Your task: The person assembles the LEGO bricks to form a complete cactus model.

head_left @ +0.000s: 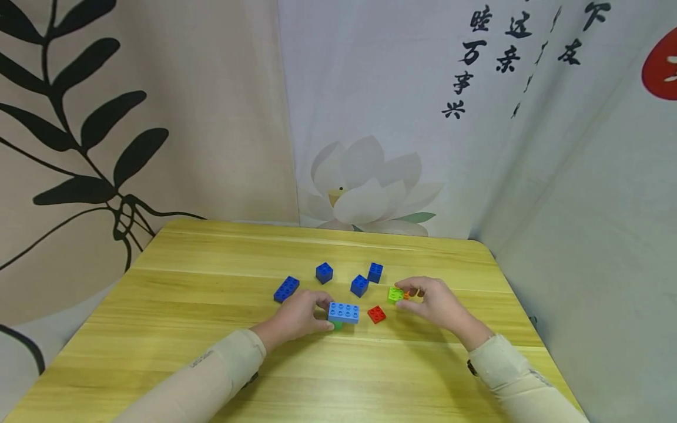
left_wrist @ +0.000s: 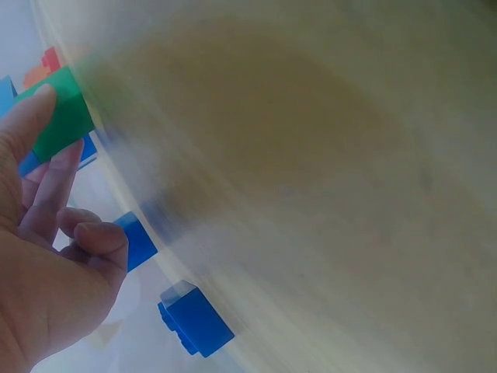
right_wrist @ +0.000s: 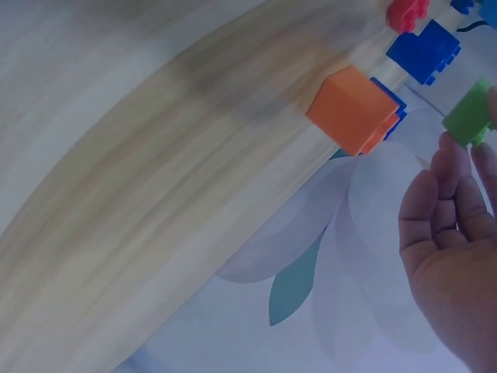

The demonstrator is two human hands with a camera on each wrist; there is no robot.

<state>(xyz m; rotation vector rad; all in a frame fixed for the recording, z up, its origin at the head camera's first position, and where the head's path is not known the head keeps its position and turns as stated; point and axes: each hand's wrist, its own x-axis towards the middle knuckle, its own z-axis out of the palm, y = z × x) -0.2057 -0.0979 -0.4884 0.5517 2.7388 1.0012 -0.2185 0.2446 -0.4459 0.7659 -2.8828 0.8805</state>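
Observation:
My left hand (head_left: 300, 315) grips a green building brick (left_wrist: 68, 116), with the thumb on one side of it. On top of that brick sits a longer light blue brick (head_left: 344, 312). On the right, my right hand (head_left: 438, 304) pinches a small lime green brick (head_left: 394, 295) between thumb and fingers. An orange brick (right_wrist: 353, 110) stands on the table near the right hand, mostly hidden by the fingers in the head view. Between the two hands lies a flat red brick (head_left: 376, 314).
Beyond the hands are several dark blue bricks: a long one (head_left: 287, 289) at left, a small one (head_left: 324, 272), and a pair (head_left: 359, 285) close together. The wooden table (head_left: 222, 258) meets a printed cloth (head_left: 238, 117) at its back edge.

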